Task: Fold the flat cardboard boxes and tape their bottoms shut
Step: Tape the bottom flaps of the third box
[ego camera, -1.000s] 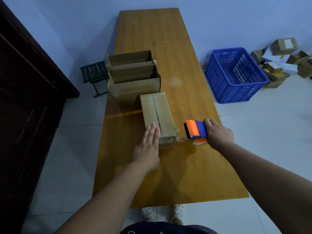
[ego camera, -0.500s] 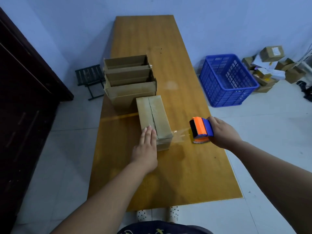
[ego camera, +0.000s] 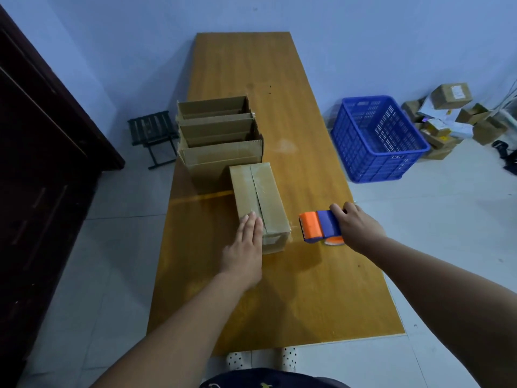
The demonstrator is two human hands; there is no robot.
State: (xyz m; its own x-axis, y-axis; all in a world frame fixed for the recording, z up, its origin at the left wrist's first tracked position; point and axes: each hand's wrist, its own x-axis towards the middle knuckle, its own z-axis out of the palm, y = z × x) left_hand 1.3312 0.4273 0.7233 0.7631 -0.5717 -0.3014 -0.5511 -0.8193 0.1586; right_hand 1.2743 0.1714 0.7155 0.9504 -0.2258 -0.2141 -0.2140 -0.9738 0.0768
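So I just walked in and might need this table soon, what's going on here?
A person is taping cardboard boxes at the wooden table. Their left hand presses flat on the near end of a closed box whose seam is already taped. Their right hand grips an orange-and-blue tape dispenser just right of that box, apart from it. Three open boxes stand in a row behind it.

The left hand and right hand are bare, like both forearms. Below show dark navy clothing and 2 pieces of white, dark-dotted footwear.
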